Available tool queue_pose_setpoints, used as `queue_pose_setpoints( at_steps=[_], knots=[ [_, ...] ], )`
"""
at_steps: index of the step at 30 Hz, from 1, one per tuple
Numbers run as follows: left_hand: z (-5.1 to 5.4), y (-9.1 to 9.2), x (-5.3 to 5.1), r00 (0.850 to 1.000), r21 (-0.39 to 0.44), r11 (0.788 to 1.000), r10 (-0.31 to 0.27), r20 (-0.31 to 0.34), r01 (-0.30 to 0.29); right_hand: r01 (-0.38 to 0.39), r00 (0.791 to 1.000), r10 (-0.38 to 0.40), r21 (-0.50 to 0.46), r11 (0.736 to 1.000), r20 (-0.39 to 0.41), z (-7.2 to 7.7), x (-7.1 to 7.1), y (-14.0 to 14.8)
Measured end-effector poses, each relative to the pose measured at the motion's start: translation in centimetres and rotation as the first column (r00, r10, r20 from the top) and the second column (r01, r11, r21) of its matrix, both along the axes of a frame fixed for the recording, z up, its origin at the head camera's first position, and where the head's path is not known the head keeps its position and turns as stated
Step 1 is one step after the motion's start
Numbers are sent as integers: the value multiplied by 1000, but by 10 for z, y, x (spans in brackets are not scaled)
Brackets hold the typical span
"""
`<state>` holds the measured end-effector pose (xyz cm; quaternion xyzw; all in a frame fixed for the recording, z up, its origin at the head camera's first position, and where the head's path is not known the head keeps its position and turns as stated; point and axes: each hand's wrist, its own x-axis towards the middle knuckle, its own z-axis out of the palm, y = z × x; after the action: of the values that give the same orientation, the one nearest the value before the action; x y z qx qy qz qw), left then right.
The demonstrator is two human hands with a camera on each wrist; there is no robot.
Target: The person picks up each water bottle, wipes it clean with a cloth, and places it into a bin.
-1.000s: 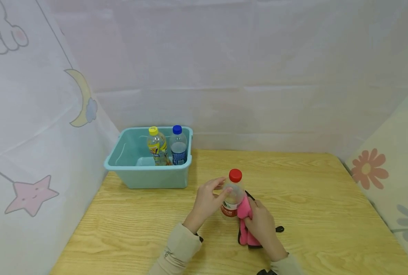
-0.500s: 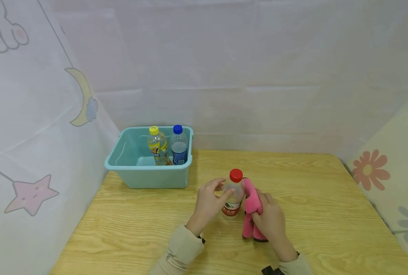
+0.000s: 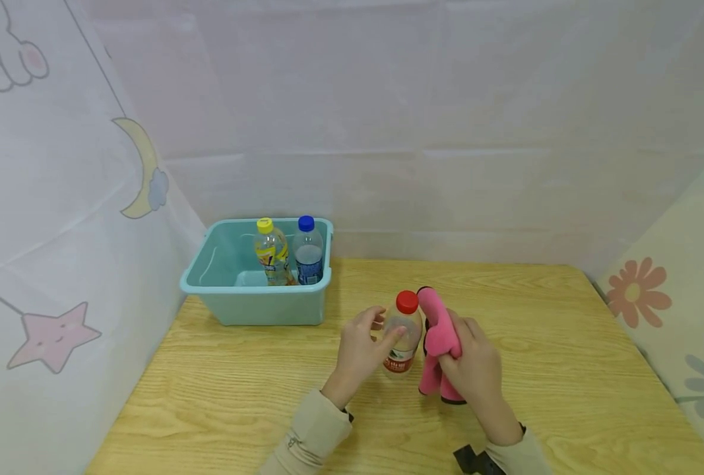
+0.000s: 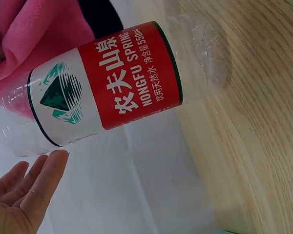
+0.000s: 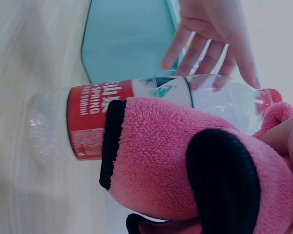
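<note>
A clear plastic bottle [image 3: 400, 340] with a red cap and a red-and-white label stands upright on the table. My left hand [image 3: 360, 349] is at its left side, thumb in front of the upper part; in the left wrist view those fingers [image 4: 44, 183] are fairly straight beside the bottle, and any contact is hard to tell. To the right, my right hand [image 3: 476, 363] grips a pink, fluffy cloth [image 3: 441, 333] with black edging. The cloth hangs in folds close beside the bottle. In the right wrist view the cloth [image 5: 156, 156] covers part of the bottle [image 5: 100, 95].
A light-blue plastic basin [image 3: 256, 307] stands at the back left of the wooden table [image 3: 536, 343]. Inside it are a yellow-capped bottle [image 3: 272, 254] and a blue-capped bottle [image 3: 308, 254]. Printed fabric [image 3: 387, 132] hangs behind and at both sides.
My right hand has drawn the pink cloth off the bottle's side, to the right and upward. The cloth now hangs more upright. The left hand and the bottle have hardly moved.
</note>
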<state>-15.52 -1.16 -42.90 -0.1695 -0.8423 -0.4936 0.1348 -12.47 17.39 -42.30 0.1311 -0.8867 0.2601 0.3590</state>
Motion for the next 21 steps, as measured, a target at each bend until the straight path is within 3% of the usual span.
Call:
queue_pose_setpoints(
  at_steps=[3,7,10,17,21],
  knots=[
    [-1,-1,0,999,0,1000,2,34,-2,8,1000,-8,-1,1000,4,4,0,-2],
    [-3,-5,-3,1000,14,1000,-25,14,24,8,1000,-8,-22,1000,1,8,0,-6],
    [-7,-6,-7,997,28,996,-79,-10,79,5,1000,-5,-27,1000,-1,11,-1,-10],
    [-14,-7,-8,971,23,972,-234,43,233,30,999,-32,43,999,38,14,1,-21],
    [-17,-6,-8,965,33,965,-260,35,259,56,994,-65,102,993,92,17,2,-27]
  ],
)
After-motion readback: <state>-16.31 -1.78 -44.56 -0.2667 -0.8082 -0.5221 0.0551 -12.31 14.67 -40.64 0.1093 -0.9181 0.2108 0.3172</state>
